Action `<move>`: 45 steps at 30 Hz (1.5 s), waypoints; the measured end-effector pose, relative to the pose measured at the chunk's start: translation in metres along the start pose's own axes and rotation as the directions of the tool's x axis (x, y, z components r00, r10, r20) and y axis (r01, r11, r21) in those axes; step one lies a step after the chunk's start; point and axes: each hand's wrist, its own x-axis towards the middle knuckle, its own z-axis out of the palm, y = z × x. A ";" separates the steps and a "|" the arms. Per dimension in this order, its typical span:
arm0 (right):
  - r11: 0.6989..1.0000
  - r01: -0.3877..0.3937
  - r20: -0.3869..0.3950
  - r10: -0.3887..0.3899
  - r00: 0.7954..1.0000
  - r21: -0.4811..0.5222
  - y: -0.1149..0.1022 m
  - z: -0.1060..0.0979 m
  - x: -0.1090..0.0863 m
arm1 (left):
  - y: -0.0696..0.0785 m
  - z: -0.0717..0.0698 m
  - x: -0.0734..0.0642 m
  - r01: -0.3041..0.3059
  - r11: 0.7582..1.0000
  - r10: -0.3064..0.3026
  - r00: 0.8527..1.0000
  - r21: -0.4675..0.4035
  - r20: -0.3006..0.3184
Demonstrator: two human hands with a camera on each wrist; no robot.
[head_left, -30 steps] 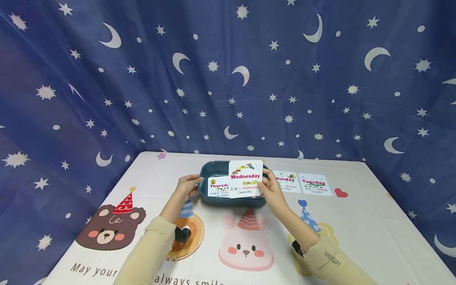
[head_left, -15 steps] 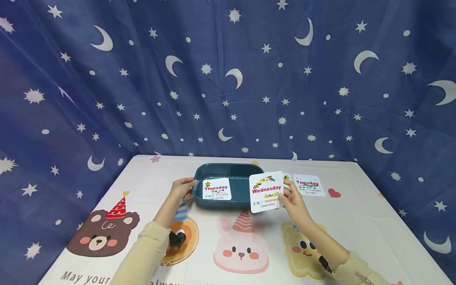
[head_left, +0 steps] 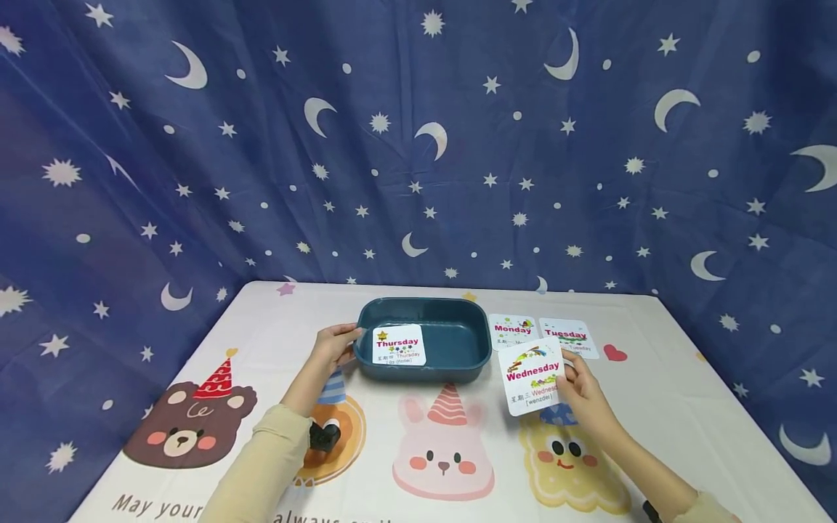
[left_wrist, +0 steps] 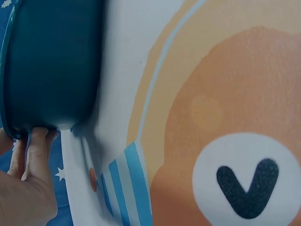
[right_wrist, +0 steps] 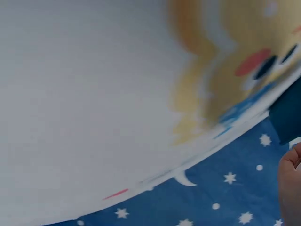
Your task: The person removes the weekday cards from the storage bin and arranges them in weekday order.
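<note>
A dark teal plastic basin (head_left: 458, 341) stands at the back middle of the table in the head view. Inside, a white "Thursday" card (head_left: 399, 345) leans at the left end. My left hand (head_left: 333, 347) holds the basin's left end; the left wrist view shows fingers against the outer wall (left_wrist: 51, 61) and the thumb near the rim. Between thumb and fingers my right hand (head_left: 584, 388) pinches the right edge of a "Wednesday" card (head_left: 530, 374), tilted above the table. Behind it lie a "Monday" card (head_left: 512, 328) and a "Tuesday" card (head_left: 567, 332), partly overlapped in this view.
A white tablecloth (head_left: 680, 421) with printed cartoon animals covers the table. Its far edge meets a dark blue curtain (head_left: 405, 181) with moons and stars. A printed red heart (head_left: 615, 353) shows to the right of the cards.
My right hand has carried the "Wednesday" card from over the basin to the right and toward me. The "Thursday" card is now fully uncovered. The left hand keeps hold of the basin.
</note>
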 end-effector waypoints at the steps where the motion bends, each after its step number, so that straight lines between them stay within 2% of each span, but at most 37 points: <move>1: 1.000 0.002 -0.001 -0.002 1.000 -0.007 0.002 -0.003 -0.002 | 0.000 0.000 0.000 0.000 1.000 0.000 1.000 0.000 0.000; 9: 0.999 0.039 -0.064 -0.040 0.997 -0.020 0.015 -0.026 -0.014 | -0.001 0.001 0.001 0.003 1.000 -0.003 1.000 -0.004 0.000; 12: 0.998 -0.013 -0.067 0.009 0.998 -0.057 0.019 -0.034 -0.015 | -0.001 0.001 0.001 0.004 1.000 -0.004 1.000 -0.006 -0.006; 15: 0.986 -0.116 -0.070 0.108 0.992 -0.116 0.019 -0.040 -0.016 | 0.000 0.001 0.001 0.003 1.000 -0.003 1.000 0.000 -0.011; 20: 0.945 -0.251 -0.079 0.239 0.968 -0.210 0.016 -0.050 -0.019 | 0.001 0.001 0.001 0.005 1.000 -0.005 1.000 0.017 -0.017; 24: 0.904 -0.323 -0.078 0.314 0.946 -0.281 0.018 -0.061 -0.022 | -0.001 0.000 0.001 0.007 1.000 -0.007 1.000 0.013 -0.018; 31: 0.823 -0.447 -0.124 0.433 0.893 -0.350 0.029 -0.091 -0.024 | 0.000 0.000 0.002 0.001 1.000 0.000 1.000 0.029 -0.017; 34: 0.789 -0.483 -0.168 0.455 0.874 -0.380 0.035 -0.108 -0.024 | -0.001 0.000 0.003 -0.001 1.000 0.001 1.000 0.031 -0.017; 37: 0.769 -0.515 -0.241 0.455 0.857 -0.379 0.040 -0.123 -0.025 | -0.001 0.000 0.002 -0.001 1.000 0.001 1.000 0.029 -0.012; 39: 0.768 -0.539 -0.294 0.457 0.840 -0.346 0.043 -0.131 -0.026 | -0.001 0.000 0.002 -0.004 1.000 0.004 1.000 0.029 -0.008; 42: 0.802 -0.557 -0.342 0.472 0.812 -0.216 0.047 -0.140 -0.024 | -0.002 0.000 0.001 -0.007 1.000 0.008 1.000 0.026 -0.008; 45: 0.839 -0.534 -0.332 0.476 0.814 -0.104 0.049 -0.146 -0.017 | -0.001 0.000 0.001 -0.011 1.000 0.011 1.000 0.023 -0.004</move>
